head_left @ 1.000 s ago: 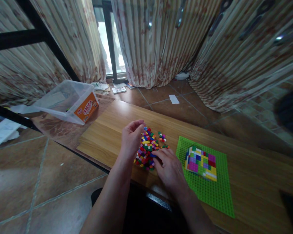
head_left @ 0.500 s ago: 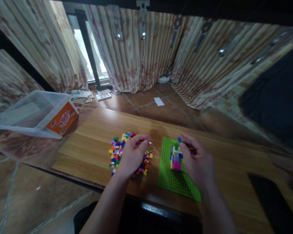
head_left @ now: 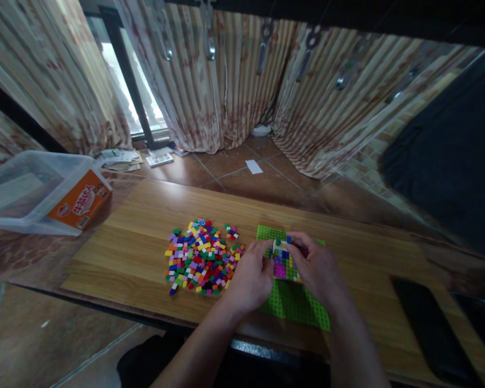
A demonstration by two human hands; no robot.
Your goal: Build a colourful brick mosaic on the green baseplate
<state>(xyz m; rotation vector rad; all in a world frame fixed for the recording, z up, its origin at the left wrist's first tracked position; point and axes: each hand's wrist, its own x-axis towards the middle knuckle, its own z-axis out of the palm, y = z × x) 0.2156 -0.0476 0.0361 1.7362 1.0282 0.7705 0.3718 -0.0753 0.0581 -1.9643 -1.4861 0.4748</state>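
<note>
A green studded baseplate (head_left: 295, 304) lies on the wooden table, bearing a small multicoloured structure of toy building bricks (head_left: 281, 258). Against the structure's left side, my left hand (head_left: 250, 277) is closed, with its fingertips gripping that edge. My right hand (head_left: 317, 267) reaches in from the other side, thumb and index finger pinched on a small blue brick (head_left: 289, 240) at the structure's top right corner. Its fingers hide the structure's right side. Left of my hands spreads a pile of loose coloured bricks (head_left: 202, 258).
A clear plastic bin (head_left: 28, 215) with an orange label stands at the table's left. Toward the right lies a dark flat object (head_left: 432, 328). Patterned curtains (head_left: 242, 81) hang beyond the table, and papers (head_left: 119, 159) lie by the window.
My left hand has moved right, from above the loose bricks to the structure's left side. My right hand has brought the blue brick down to the structure. The view has shifted slightly right.
</note>
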